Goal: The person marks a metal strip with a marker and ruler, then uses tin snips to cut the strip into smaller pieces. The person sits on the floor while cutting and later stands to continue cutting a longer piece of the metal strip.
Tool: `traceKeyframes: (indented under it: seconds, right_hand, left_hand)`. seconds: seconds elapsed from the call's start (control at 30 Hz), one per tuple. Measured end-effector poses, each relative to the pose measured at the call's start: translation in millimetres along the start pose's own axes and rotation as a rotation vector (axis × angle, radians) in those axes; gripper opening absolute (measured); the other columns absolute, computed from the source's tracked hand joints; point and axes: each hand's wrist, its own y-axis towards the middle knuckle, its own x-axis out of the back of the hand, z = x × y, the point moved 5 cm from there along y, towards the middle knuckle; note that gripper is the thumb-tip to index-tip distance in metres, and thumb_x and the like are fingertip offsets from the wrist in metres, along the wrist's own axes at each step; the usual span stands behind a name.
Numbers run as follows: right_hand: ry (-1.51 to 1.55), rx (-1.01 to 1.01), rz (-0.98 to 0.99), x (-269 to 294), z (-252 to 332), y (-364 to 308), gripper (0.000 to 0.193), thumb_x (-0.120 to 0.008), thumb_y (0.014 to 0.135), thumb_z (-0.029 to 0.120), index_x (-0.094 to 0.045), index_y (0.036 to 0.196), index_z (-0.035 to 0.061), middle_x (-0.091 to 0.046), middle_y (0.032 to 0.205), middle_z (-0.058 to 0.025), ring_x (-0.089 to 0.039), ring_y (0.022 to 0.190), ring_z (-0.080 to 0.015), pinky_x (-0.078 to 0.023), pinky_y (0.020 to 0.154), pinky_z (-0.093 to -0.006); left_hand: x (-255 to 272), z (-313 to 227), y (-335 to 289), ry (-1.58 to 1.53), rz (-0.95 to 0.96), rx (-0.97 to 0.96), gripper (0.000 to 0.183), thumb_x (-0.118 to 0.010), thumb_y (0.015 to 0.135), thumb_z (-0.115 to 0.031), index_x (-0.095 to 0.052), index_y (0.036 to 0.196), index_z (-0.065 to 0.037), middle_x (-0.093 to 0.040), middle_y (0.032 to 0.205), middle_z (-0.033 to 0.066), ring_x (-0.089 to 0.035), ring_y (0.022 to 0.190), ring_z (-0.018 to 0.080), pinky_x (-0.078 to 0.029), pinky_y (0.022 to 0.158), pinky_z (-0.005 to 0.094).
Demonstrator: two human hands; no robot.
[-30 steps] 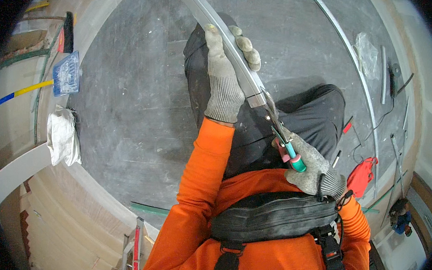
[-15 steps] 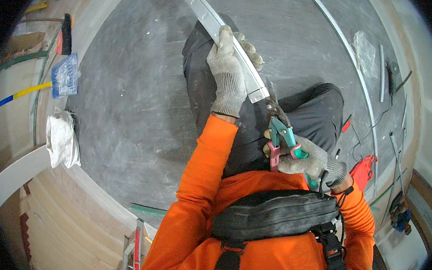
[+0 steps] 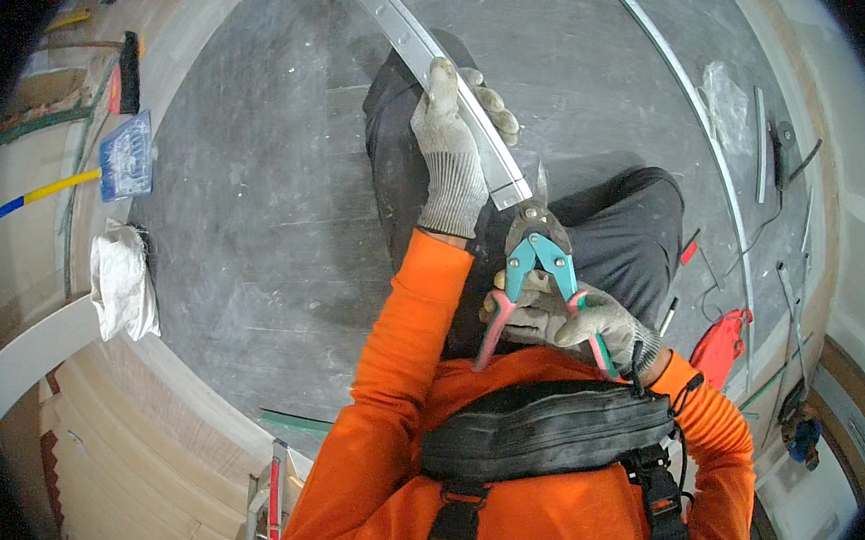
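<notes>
In a grey knit glove, my left hand (image 3: 451, 133) grips a long silver metal channel (image 3: 422, 45), thumb on top and fingers round its far edge. The channel slants from the top of the view down to its near end, above my legs. My gloved right hand (image 3: 592, 321) holds tin snips (image 3: 536, 248) with teal and pink handles. Their handles are spread wide and the blades are parted, right beside the channel's near end. One blade seems to lie at the end's right edge; whether it touches, I cannot tell.
Another long metal strip (image 3: 685, 77) lies on the grey floor to the right, with clear plastic (image 3: 727, 109) and a red pouch (image 3: 721, 350) near it. At the left are a blue dustpan (image 3: 127, 156), a white sack (image 3: 122, 282) and a ladder (image 3: 273, 502).
The tin snips' handles have spread apart and their blades have turned to point more upright beside the channel's end. The channel and my left hand have shifted slightly left.
</notes>
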Motion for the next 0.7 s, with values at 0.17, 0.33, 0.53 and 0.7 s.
traceKeyframes:
  seconds: [0.17,0.33,0.53,0.7]
  right_hand:
    - [-0.064,-0.016,0.182,-22,10,4,0.082,-0.068,0.082,-0.006,-0.038,0.158,0.0003,-0.059,0.143,-0.0118,-0.061,0.129,-0.0279,-0.049,0.112,-0.0403]
    - [-0.378,-0.091,-0.023,-15,20,-9,0.086,-0.075,0.081,-0.006,-0.041,0.158,0.006,-0.061,0.125,-0.0014,-0.062,0.111,-0.0147,-0.052,0.099,-0.0315]
    - [-0.482,-0.038,-0.049,-19,32,-13,0.085,-0.073,0.079,-0.008,-0.042,0.156,0.0125,-0.055,0.113,0.0025,-0.053,0.095,-0.0113,-0.051,0.085,-0.0263]
    - [-1.039,0.078,-0.053,-33,46,-15,0.093,-0.066,0.072,-0.008,-0.037,0.158,0.0122,-0.048,0.106,0.0013,-0.048,0.092,-0.013,-0.048,0.087,-0.0285]
  left_hand:
    - [1,-4,-3,-0.022,0.037,-0.022,0.056,-0.053,0.105,-0.061,-0.058,0.108,-0.006,-0.063,0.076,0.0056,-0.063,0.059,0.0182,-0.052,0.052,0.0315]
    - [0,-8,-9,-0.039,0.035,-0.007,0.056,-0.052,0.104,-0.064,-0.058,0.108,-0.009,-0.063,0.076,0.0028,-0.062,0.059,0.016,-0.051,0.052,0.0298]
    - [1,-10,-7,-0.095,0.079,0.018,0.056,-0.051,0.103,-0.067,-0.058,0.107,-0.011,-0.063,0.074,0.0019,-0.062,0.058,0.0156,-0.05,0.051,0.0288]
    - [-1,-15,-12,-0.089,0.091,-0.013,0.058,-0.052,0.102,-0.069,-0.059,0.106,-0.012,-0.063,0.073,0.0013,-0.062,0.058,0.0155,-0.05,0.051,0.0289]
